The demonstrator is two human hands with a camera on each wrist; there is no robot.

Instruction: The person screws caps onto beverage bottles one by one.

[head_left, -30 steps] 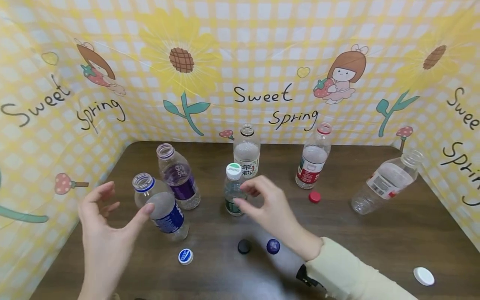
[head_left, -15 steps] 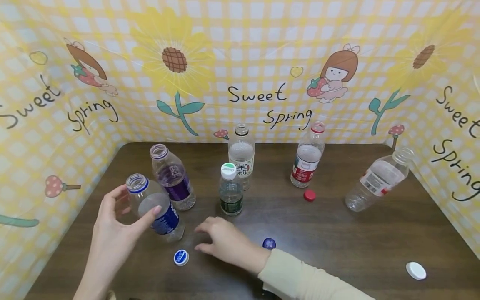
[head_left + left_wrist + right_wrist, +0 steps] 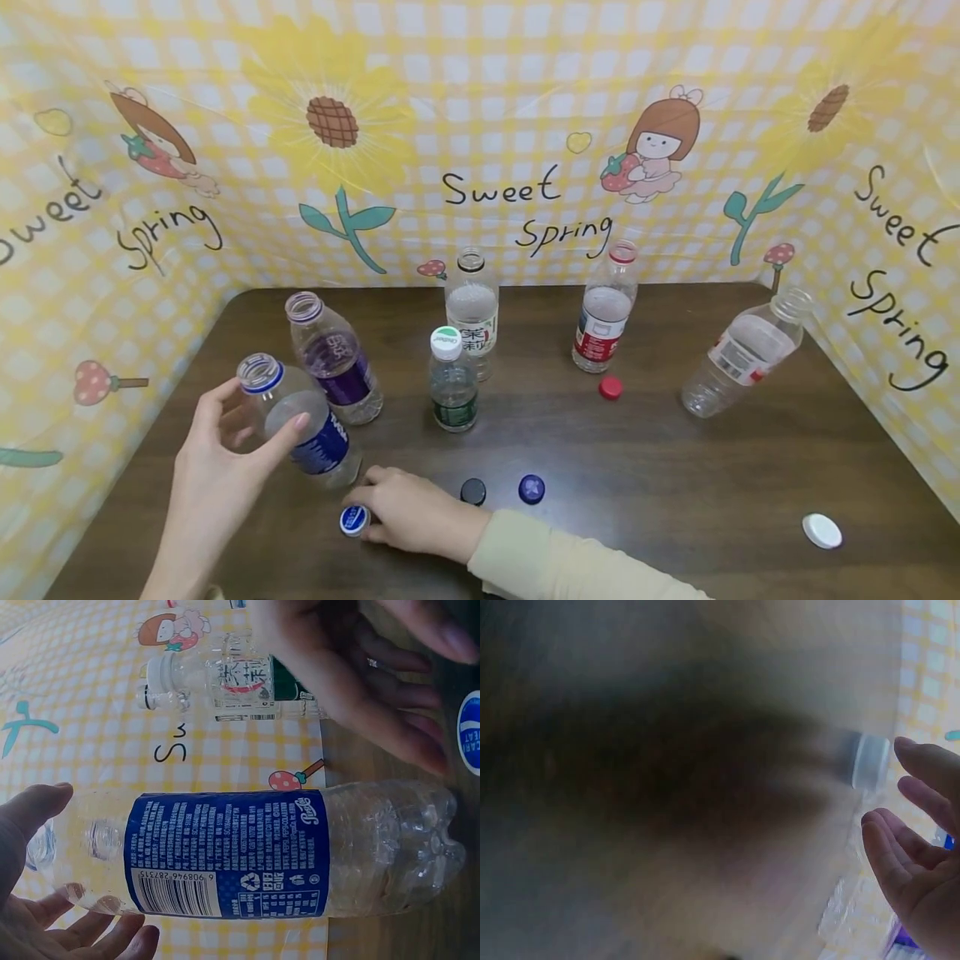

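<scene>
My left hand [image 3: 213, 467] curls round the upper part of a clear plastic bottle with a blue label [image 3: 321, 446]. The bottle stands uncapped on the table; in the left wrist view the thumb lies at one side of its shoulder and the fingers at the other. Just in front of it lies a blue-and-white bottle cap [image 3: 354, 521]. My right hand [image 3: 411, 510] is over the table beside this cap, thumb and fingers parted round its right side. The right wrist view shows a gap between the fingertips [image 3: 906, 744] and the cap [image 3: 871, 761].
Behind stand an uncapped purple-label bottle [image 3: 341, 367], a small white-capped bottle [image 3: 453, 396], an uncapped jasmine bottle [image 3: 471, 308] and a red-label bottle [image 3: 602, 325]. Another bottle [image 3: 742, 354] is at right. Black [image 3: 473, 491], purple [image 3: 532, 489], red [image 3: 611, 387] and white [image 3: 822, 531] caps lie about.
My right hand has left the small white-capped bottle and come left and down to the blue-and-white cap. My left hand has closed in round the blue-label bottle.
</scene>
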